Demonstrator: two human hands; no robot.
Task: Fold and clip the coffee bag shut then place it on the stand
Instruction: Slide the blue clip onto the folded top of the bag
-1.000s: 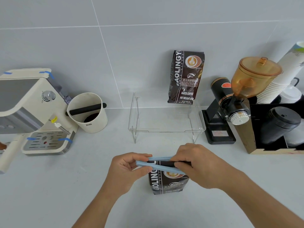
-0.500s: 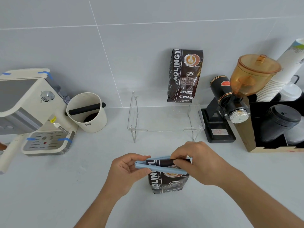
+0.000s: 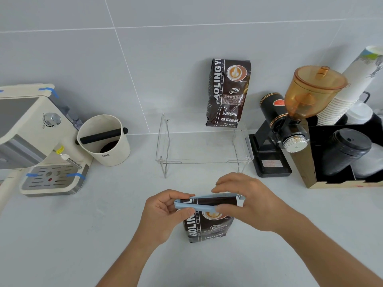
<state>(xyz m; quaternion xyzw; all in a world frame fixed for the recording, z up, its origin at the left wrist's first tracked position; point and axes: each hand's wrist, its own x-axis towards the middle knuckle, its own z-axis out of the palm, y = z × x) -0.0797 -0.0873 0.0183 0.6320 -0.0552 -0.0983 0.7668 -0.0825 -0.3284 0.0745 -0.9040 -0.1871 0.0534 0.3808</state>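
A dark brown coffee bag (image 3: 207,226) stands upright on the counter in front of me, its top folded over. A long light-blue clip (image 3: 199,207) straddles the folded top, one arm in front and one behind. My left hand (image 3: 163,216) pinches the clip's left end. My right hand (image 3: 250,201) grips its right end, thumb on the front arm and fingers over the back. The clear acrylic stand (image 3: 203,148) sits behind the bag, with a second, taller coffee bag (image 3: 228,93) upright at its back right against the wall.
A cream espresso machine (image 3: 35,141) fills the left edge, and a cream knock box (image 3: 105,141) stands beside it. Right of the stand is a black grinder with an amber hopper (image 3: 290,121), then a black organiser with lids and stacked paper cups (image 3: 348,146).
My right hand has slid to the right end of the clip, uncovering more of the bag's folded top. The clip's two arms now lie closer together along the fold.
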